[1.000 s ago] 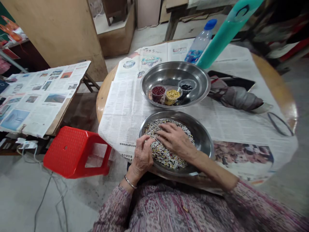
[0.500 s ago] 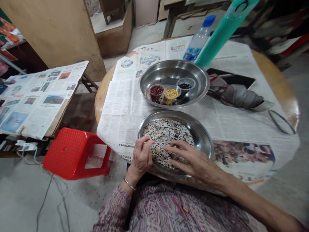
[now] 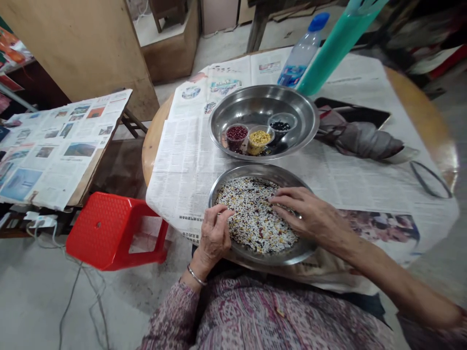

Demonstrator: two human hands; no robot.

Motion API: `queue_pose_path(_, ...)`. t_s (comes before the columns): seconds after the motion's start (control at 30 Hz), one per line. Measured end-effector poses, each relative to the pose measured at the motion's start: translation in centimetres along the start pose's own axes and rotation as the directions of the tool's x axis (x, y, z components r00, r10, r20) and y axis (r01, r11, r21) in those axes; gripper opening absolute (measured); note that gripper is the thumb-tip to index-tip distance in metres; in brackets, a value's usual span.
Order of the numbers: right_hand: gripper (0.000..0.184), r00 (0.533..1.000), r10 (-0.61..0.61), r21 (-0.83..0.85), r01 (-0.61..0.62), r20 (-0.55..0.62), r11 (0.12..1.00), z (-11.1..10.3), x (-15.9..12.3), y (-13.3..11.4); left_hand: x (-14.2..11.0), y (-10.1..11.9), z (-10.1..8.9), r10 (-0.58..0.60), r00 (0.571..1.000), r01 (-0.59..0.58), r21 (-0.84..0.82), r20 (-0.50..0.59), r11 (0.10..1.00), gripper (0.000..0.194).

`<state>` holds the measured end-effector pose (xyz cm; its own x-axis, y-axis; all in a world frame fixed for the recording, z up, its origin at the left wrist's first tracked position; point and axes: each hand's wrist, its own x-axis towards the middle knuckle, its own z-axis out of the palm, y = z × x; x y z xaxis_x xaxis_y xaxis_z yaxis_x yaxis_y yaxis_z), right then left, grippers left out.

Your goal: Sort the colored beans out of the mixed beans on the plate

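Note:
A steel basin (image 3: pixel 306 250) in front of me holds a mixed layer of white, dark, yellow and red grains and beans (image 3: pixel 260 214). At its left rim rests my left hand (image 3: pixel 216 231), fingers curled and closed on the edge. My right hand (image 3: pixel 306 214) reaches over the basin's right side. Its fingers are stretched out and touch the top of the mix, with nothing gripped that I can see. Behind stands a second steel basin (image 3: pixel 262 92), holding clear cups of red beans (image 3: pixel 236 133), yellow beans (image 3: pixel 259 139) and black beans (image 3: pixel 280 126).
Newspaper (image 3: pixel 178 160) covers the round table. At the back stand a blue-capped bottle (image 3: pixel 301 56) and a tall turquoise container (image 3: pixel 339 51). A folded grey umbrella (image 3: pixel 368 138) lies at the right. A red stool (image 3: pixel 98 233) and a newspaper-covered side table (image 3: pixel 54 146) are to the left.
My right hand has moved right and slightly away from me across the grains. The mix now covers the basin's right part, where bare metal showed before. My left hand stays at the rim.

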<state>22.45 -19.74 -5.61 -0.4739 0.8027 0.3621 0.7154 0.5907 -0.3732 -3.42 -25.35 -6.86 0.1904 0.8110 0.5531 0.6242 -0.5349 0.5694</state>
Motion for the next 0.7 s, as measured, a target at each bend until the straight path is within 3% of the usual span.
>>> queue_pose_path(0.17,0.026,0.998,0.012,0.017,-0.013,0.056,1.0,-0.3,-2.2,-0.2,0.0,-0.1,0.1,0.001,1.0,-0.001,-0.005,0.0,1.0,0.032)
queue_pose_path(0.33,0.027,0.99,-0.045,0.027,0.041,0.136,0.999,-1.1,-2.5,-1.1,0.0,0.0,0.0,-0.004,1.0,0.004,-0.006,0.008,1.0,0.031)
queue_pose_path(0.5,0.025,0.938,-0.193,0.094,0.173,0.29,0.981,-2.4,-2.3,-2.2,0.0,0.1,0.0,-0.001,1.0,0.001,0.001,0.01,1.0,0.031)
queue_pose_path(0.7,0.025,0.868,-0.199,0.081,0.182,0.455,0.98,-2.0,-2.8,-2.9,0.0,0.1,0.0,0.012,1.0,-0.012,0.001,0.001,1.0,0.032)
